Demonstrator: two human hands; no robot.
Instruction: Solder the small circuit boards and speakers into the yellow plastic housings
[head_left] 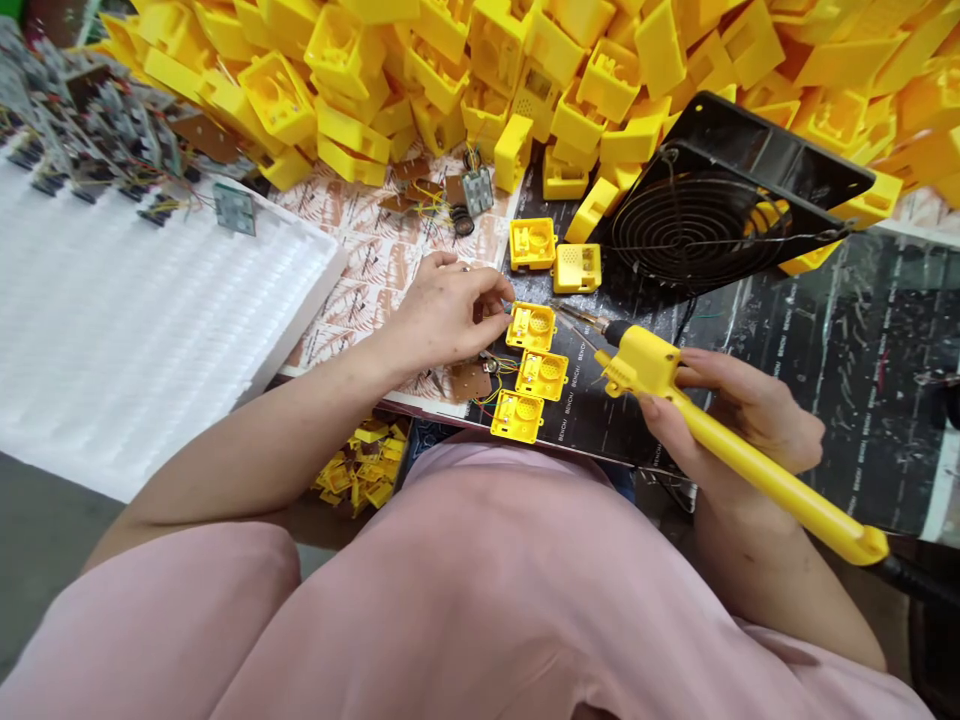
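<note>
In my right hand (pixel 739 420) is a yellow soldering iron (pixel 652 365) with a thin wire feed tube, its tip pointing left towards a small open yellow casing (pixel 531 327). My left hand (pixel 457 310) has its thumb and forefinger pinched at the left edge of that casing. Two more open casings, a middle one (pixel 542 374) and a lower one (pixel 517 416), lie in a column below it. Left of these, a brown circuit board (pixel 471 382) with thin coloured wires lies partly under my left hand.
Behind is a large heap of yellow casings (pixel 510 50). A black fan (pixel 697 220) stands tilted at the right back. White foam (pixel 150 330) on the left carries many wired boards (pixel 127 130). More yellow pieces (pixel 367 465) lie below the table edge.
</note>
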